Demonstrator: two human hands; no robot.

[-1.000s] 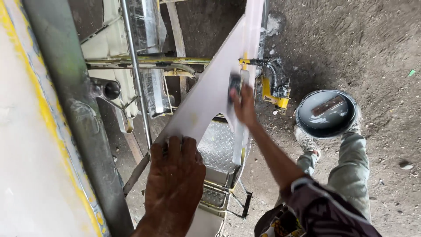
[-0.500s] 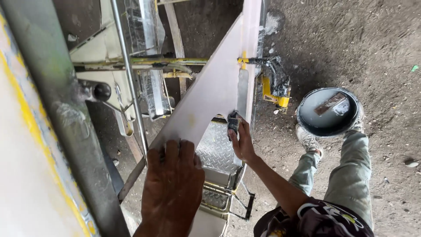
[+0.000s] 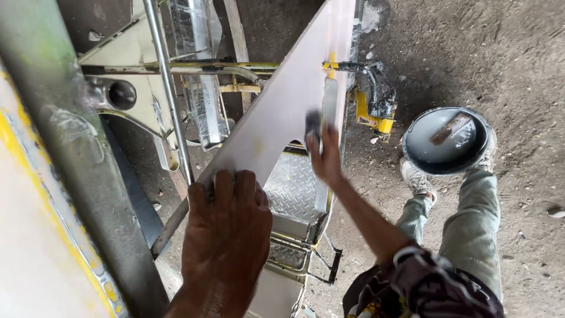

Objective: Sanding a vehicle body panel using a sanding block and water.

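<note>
White slanted panel (image 3: 288, 112) runs diagonally above the diamond-plate steps (image 3: 291, 188). My left hand (image 3: 226, 235) lies flat, fingers spread, on its lower end, apparently to steady it. My right hand (image 3: 323, 156) is clenched on a small dark pad (image 3: 313, 125), pressed to the panel's edge. Grey paint pan (image 3: 447, 141) sits on the ground by my foot, within reach.

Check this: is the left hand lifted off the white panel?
No: the left hand lies flat with its fingers on the lower end of the white panel, while the right hand presses a small dark block against it.
</note>
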